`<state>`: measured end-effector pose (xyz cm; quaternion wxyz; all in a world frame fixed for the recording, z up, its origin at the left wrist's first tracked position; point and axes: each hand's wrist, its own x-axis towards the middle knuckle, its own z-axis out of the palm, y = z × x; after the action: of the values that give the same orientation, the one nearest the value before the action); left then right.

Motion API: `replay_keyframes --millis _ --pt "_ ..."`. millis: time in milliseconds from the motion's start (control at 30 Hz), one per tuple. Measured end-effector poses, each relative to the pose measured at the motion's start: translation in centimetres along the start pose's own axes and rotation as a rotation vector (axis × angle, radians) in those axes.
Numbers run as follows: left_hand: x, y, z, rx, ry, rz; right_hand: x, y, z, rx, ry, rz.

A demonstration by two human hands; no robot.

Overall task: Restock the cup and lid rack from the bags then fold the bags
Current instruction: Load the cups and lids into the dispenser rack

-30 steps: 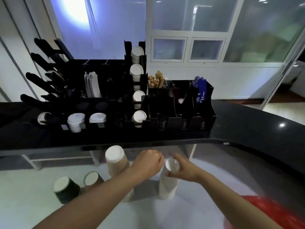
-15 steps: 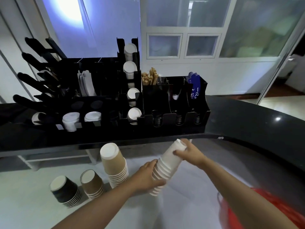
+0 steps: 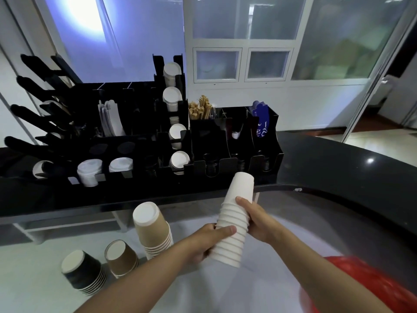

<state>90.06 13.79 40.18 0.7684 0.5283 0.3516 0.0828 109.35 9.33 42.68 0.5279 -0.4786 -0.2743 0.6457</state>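
Stack of white cups (image 3: 234, 224) held in air, tilted, closed bases up toward black rack (image 3: 144, 141), above white surface (image 3: 33, 272). Left hand (image 3: 208, 241) fingers wrapped around lower rims; right hand (image 3: 257, 219) fingers clasped around stack's middle. On surface to left, upside down: tall tan cup stack (image 3: 153, 229), short brown stack (image 3: 121, 257), dark stack (image 3: 83, 274). Rack on black counter (image 3: 338, 168) holds white lids and cups in slots. Red bag (image 3: 365, 288) at lower right.
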Motion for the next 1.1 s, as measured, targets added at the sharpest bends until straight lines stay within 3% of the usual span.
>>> replay_keyframes --millis 233,367,467,600,800,1100 --pt "0.3 0.2 -0.5 0.239 0.082 0.017 0.9 0.4 1.2 -0.086 0.147 -0.078" --pt "1.2 -0.2 -0.3 0.381 0.182 0.108 1.5 0.8 2.0 -0.172 0.274 -0.202" --pt "2.1 -1.2 -0.8 0.459 0.268 0.064 1.9 0.0 1.8 -0.263 0.424 -0.320" --pt "2.8 -3.5 -1.9 0.546 0.259 0.018 1.8 -2.4 0.2 -0.251 0.434 -0.403" --pt "5.4 -3.8 -2.4 0.734 0.386 -0.013 0.6 -3.8 -2.2 -0.273 0.501 -0.407" --pt "8.1 -5.1 -0.7 0.541 0.308 0.064 -1.5 -2.1 -5.5 -0.526 0.572 -0.383"
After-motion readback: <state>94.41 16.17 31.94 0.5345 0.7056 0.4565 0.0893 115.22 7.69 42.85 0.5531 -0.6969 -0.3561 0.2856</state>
